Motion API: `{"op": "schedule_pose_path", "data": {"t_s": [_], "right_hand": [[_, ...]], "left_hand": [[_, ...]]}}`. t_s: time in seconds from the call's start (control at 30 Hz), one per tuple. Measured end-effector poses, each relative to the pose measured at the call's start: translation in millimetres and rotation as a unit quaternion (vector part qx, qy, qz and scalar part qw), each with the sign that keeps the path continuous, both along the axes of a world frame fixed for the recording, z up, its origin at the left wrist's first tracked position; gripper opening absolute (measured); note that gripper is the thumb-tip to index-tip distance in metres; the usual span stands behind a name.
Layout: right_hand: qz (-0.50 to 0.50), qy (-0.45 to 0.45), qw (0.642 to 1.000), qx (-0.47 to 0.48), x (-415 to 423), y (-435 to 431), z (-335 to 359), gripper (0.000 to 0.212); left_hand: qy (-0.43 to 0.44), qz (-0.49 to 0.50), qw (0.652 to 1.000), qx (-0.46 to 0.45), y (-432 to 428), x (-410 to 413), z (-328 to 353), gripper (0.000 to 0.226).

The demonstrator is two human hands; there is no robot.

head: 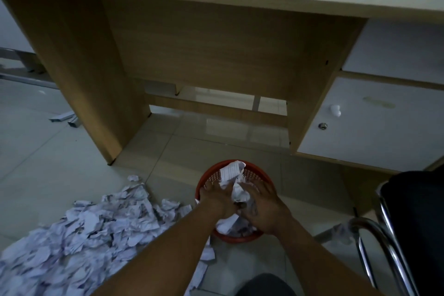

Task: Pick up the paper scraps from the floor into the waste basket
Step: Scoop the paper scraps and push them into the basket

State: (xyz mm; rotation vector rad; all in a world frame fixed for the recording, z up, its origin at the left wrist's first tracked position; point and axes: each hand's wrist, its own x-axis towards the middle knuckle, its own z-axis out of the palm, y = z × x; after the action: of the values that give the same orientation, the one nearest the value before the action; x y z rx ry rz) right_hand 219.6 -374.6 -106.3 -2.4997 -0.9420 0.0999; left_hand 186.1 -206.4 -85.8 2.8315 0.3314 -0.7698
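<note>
Nearest, a dark-clothed knee [264, 285] at the bottom edge. Two bare forearms run up from it to the waste basket [258, 172], an orange-red mesh one standing upright on the tiled floor [60, 163].

Left grip [215, 196] and right grip [268, 210] are both over the basket's mouth. Fingers are spread and fairly straight, not curled. The palms face each other and press a crumpled wad of paper [235, 176] between them. The wad's top pokes up past the fingertips, above the far rim. More white paper [225, 224] lies inside the basket under the wrists.

A few loose scraps [207, 254] lie on the floor just beside the basket's near-left side. The main pile of paper scraps [84, 230] spreads across the floor to the left, its right edge almost at the basket.

To the right, a chair [374, 230] with chrome tube frame and a black seat, near the basket but apart from it.

Beyond, a wooden table [72, 67]. Its knee space opens straight behind the basket. On the right is a white cabinet door [374, 132] with a white knob [335, 110] and a small metal lock [322, 125].
</note>
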Motion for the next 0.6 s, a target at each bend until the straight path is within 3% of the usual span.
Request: {"op": "schedule_pose_path", "data": {"t_s": [0.13,0.23,0.27,0.4,0.5,0.6], "right_hand": [[0.002,-0.068,0.998,-0.003,5.2,6.0,-11.1,0.069],[0.014,-0.113,0.993,-0.005,4.8,8.8,-15.9,0.058],[0.000,-0.099,0.995,-0.001,3.3,10.0,-13.2,0.058],[-0.040,-0.043,0.998,-0.006,8.7,12.1,-10.9,0.087],[-0.038,0.021,0.999,-0.011,17.0,9.2,-13.6,0.104],[-0.011,0.060,0.998,-0.015,18.4,7.5,-11.6,0.107]], "left_hand": [[-0.043,-0.017,0.999,-0.022,12.8,2.5,21.6,0.088],[-0.080,-0.071,0.994,0.029,22.1,6.6,35.6,0.100],[-0.099,-0.084,0.990,0.052,23.9,8.3,38.1,0.100],[-0.177,-0.106,0.976,0.071,32.8,12.7,43.2,0.089],[-0.170,-0.126,0.977,-0.002,41.4,10.5,36.6,0.105],[-0.115,-0.171,0.978,-0.039,44.6,3.9,31.0,0.125]]}}
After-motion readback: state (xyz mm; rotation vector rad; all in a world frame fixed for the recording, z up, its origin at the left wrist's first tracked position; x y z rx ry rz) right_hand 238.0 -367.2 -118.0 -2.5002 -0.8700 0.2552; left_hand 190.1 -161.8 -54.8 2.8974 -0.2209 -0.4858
